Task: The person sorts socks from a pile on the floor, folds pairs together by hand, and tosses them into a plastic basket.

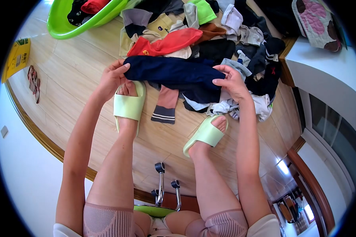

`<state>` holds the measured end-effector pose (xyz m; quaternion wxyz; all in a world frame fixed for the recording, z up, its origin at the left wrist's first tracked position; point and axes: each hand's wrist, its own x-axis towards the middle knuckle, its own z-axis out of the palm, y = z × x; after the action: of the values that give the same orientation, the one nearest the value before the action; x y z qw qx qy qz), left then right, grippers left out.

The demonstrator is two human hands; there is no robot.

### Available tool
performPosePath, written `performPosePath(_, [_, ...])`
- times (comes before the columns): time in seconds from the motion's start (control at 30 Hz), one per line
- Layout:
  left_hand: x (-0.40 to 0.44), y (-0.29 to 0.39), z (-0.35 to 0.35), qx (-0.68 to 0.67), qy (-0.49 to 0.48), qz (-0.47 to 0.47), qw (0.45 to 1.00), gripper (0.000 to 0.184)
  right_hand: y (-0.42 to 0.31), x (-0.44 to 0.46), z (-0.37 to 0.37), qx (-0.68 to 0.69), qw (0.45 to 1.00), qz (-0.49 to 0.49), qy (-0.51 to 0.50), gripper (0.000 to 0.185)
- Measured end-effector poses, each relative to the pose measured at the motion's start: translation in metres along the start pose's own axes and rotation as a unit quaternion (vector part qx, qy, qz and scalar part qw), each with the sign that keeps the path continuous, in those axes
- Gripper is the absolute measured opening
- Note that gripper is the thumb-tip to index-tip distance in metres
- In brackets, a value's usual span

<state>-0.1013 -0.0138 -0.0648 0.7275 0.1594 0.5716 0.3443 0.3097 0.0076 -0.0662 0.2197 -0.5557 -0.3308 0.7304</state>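
A long navy sock (174, 72) is stretched level between my hands, above the near side of a sock pile. My left hand (114, 78) pinches its left end between thumb and fingers. At the other end, my right hand (232, 81) grips the sock's edge, thumb below and fingers above. Just beyond it lies a red sock (166, 42) across the heap. A pink and grey sock (164, 104) with white stripes hangs out below the navy one, on the floor. Part of the pile is hidden behind the navy sock.
A green basin (63, 29) with dark and red items stands at the far left. Near it are a yellow bag (17, 57) and a crumpled patterned cloth (34, 83). My feet in light green slippers (128, 106) flank the pile's near side. A white cabinet (324, 71) borders the right.
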Motion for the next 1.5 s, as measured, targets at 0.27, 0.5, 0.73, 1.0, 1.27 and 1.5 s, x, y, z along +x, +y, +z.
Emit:
performPosePath(0.27, [0.011,-0.015,-0.019,0.150,0.041,-0.011,0.988,0.011,0.003,0.012,0.010,-0.048,0.993,-0.021,0.101,0.051])
performPosePath(0.5, [0.014,-0.012,-0.002,0.206,0.044,0.022,0.977,0.013,0.021,0.017,0.013,-0.055,0.987,-0.060,0.137,0.038])
performPosePath(0.73, [0.020,-0.014,0.009,0.219,0.018,0.031,0.975,0.017,0.013,0.008,0.012,-0.078,0.987,-0.038,0.132,0.032])
performPosePath(1.0, [0.014,-0.011,-0.021,0.166,0.056,0.030,0.984,0.011,0.029,0.019,0.014,-0.145,0.942,-0.138,0.270,0.036])
performPosePath(1.27, [0.015,-0.016,-0.024,0.101,0.031,0.000,0.994,0.011,0.030,0.013,0.017,-0.145,0.965,-0.030,0.215,0.024])
performPosePath(1.5, [0.012,-0.010,-0.027,-0.008,0.005,0.006,1.000,0.008,-0.010,-0.020,0.027,0.078,0.994,0.045,0.063,0.027])
